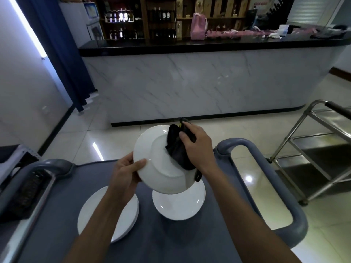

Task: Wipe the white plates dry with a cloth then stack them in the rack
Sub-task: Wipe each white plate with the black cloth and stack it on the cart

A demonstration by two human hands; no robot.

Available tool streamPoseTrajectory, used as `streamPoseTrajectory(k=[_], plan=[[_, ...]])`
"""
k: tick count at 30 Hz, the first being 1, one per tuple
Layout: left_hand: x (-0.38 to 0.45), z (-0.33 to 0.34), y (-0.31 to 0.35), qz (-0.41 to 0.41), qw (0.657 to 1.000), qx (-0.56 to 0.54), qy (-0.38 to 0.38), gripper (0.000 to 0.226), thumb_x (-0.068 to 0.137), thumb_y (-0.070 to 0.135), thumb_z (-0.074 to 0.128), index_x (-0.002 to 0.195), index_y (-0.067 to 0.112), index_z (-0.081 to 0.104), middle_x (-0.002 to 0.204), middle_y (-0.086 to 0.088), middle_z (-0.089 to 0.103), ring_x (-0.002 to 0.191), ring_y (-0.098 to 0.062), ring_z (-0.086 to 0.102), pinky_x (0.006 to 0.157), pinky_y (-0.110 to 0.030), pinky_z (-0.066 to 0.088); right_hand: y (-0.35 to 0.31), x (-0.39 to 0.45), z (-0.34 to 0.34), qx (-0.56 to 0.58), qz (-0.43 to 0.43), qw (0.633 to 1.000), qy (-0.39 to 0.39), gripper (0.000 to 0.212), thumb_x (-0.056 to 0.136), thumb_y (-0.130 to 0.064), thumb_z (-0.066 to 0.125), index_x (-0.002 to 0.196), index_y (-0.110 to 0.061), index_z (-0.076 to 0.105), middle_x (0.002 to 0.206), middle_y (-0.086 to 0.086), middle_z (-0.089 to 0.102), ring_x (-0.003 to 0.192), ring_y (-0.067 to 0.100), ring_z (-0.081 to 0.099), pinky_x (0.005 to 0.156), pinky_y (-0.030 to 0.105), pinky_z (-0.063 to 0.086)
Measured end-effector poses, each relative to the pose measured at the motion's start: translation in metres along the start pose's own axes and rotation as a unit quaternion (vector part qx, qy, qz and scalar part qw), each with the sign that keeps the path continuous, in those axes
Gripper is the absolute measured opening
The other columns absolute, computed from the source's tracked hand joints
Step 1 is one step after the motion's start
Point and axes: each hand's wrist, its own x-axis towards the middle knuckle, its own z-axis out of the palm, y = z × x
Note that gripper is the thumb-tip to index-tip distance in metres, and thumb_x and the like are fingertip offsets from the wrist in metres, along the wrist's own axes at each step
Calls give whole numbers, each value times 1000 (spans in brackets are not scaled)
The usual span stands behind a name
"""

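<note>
A person's left hand [125,172] holds a round white ceramic plate [161,164] tilted, underside up, above a grey-blue cart worktop [171,240]; its fingers [139,164] pinch the plate's left rim; the right hand [197,147] presses a crumpled black cloth [177,147] against the plate's base, fingers closed around it; two more white plates lie on the worktop below, one stack at left [121,221], one at right [178,205].

Dim, wide-angle-warped view; ceiling lights glare off the floor tiles [248,179].
</note>
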Motion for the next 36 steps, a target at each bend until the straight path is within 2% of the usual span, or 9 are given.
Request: streamPoseTrajectory(k=[2,8,12,15,18,22,29,33,36], plan=[[-2,4,-1,-4,1000,-14,15,36,80,8,63,115,8,71,108,-17,73,92,-29,70,68,-37,61,3,-2,-8,20,16,1000,0,39,95,-29,66,133,-23,63,132,-6,61,120,8,54,104,18,37],[-4,21,-3,14,997,-62,49,34,80,10,64,113,11,71,111,-14,72,94,-25,70,72,-38,61,9,-16,-21,55,33,998,6,43,92,-26,69,134,-24,60,131,-7,59,121,8,53,108,27,41],[-3,37,-7,32,994,-72,80,33,82,7,64,114,11,71,114,-16,71,96,-26,69,77,-42,61,11,-30,-18,-4,-5,1000,7,45,92,-24,68,136,-22,59,138,-2,56,126,17,49,110,29,37],[-4,50,-13,42,991,-83,95,30,81,6,64,109,12,72,111,-15,72,94,-26,70,74,-42,62,11,-42,-15,-38,-51,998,25,39,92,-20,67,132,-24,64,135,-4,59,125,18,50,109,39,41],[-6,61,-18,44,988,-91,114,31,83,5,64,114,10,69,111,-15,73,94,-28,71,68,-40,60,7,-57,-11,-55,-108,992,39,34,94,-15,65,126,-24,69,130,-4,63,123,17,53,102,44,44],[-9,70,-23,45,988,-86,121,34,89,5,62,122,7,65,115,-19,71,98,-33,71,71,-40,60,2,-75,-7,-82,-169,981,48,33,95,-13,64,127,-22,68,132,-1,61,125,20,54,99,46,44],[-14,72,-27,49,988,-67,129,29,95,6,59,124,7,65,115,-16,72,100,-31,72,72,-35,60,14,-84,-14,-108,-250,962,10,34,98,-13,62,131,-21,66,139,3,58,130,25,51,101,49,43],[-12,70,-27,37,989,-75,124,37,80,12,67,117,10,68,113,-14,73,95,-30,72,70,-43,61,32,-77,-25,-87,-221,971,14,37,99,-13,60,134,-22,63,142,0,54,133,20,47,104,47,42],[-9,66,-27,31,990,-70,115,41,78,14,67,118,9,67,116,-15,71,96,-28,70,70,-41,60,42,-66,-33,-60,-187,980,34,37,98,-14,61,134,-23,63,141,-2,55,130,17,48,105,44,42]])
